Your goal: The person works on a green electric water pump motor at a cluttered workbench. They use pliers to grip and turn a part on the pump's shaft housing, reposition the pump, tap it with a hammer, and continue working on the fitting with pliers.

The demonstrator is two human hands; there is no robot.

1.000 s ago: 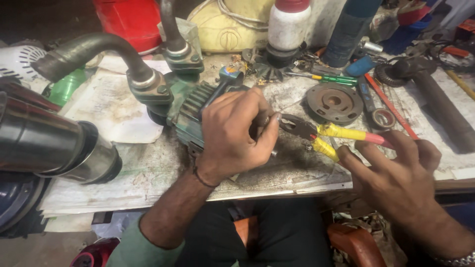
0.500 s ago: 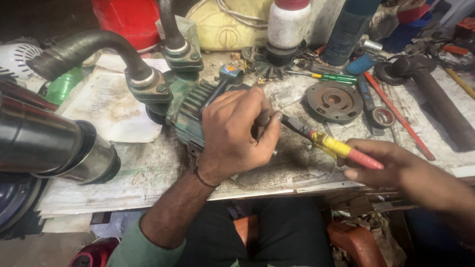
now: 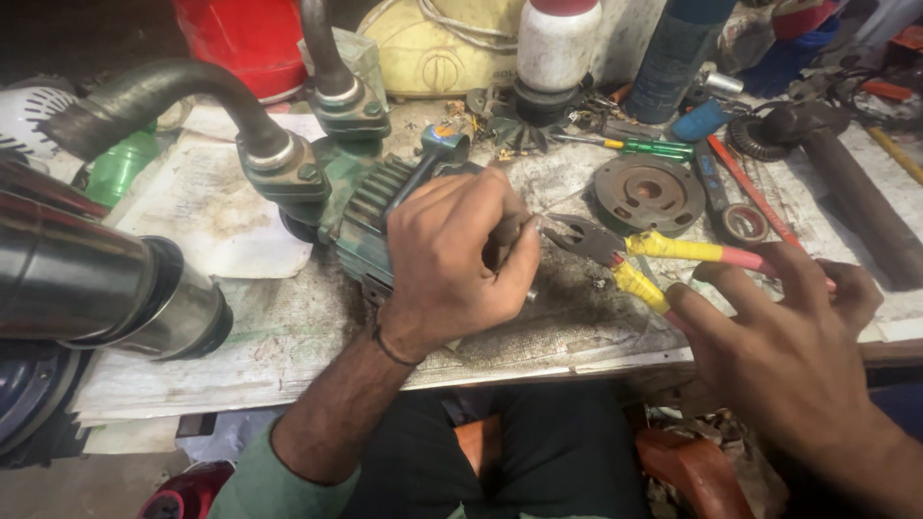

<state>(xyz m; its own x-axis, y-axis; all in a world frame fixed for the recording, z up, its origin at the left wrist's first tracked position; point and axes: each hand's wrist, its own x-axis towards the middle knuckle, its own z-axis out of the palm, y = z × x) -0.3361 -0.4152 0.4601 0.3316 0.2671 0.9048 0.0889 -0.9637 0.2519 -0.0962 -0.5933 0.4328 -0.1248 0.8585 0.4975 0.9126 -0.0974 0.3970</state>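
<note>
A green finned pump motor [image 3: 358, 213] with two grey hoses lies on the paper-covered bench [image 3: 288, 336]. My left hand [image 3: 460, 259] wraps over the motor's near end and hides what is under the fingers. My right hand [image 3: 781, 336] grips the yellow and red handles of a pair of pliers [image 3: 615, 248]. The plier jaws are slightly apart and point at my left fingertips, almost touching them.
A round metal cover plate [image 3: 647, 192], a green-handled screwdriver [image 3: 646, 147], a hammer [image 3: 846, 183] and a red-handled tool [image 3: 740, 183] lie to the right. A large steel pipe [image 3: 96, 288] sits at left. A white bottle [image 3: 556, 48] and a red can [image 3: 245, 38] stand behind.
The pliers' handles, closed together half a second ago, are spread apart now. My right hand has come back up toward the bench. My left hand has stayed on the motor.
</note>
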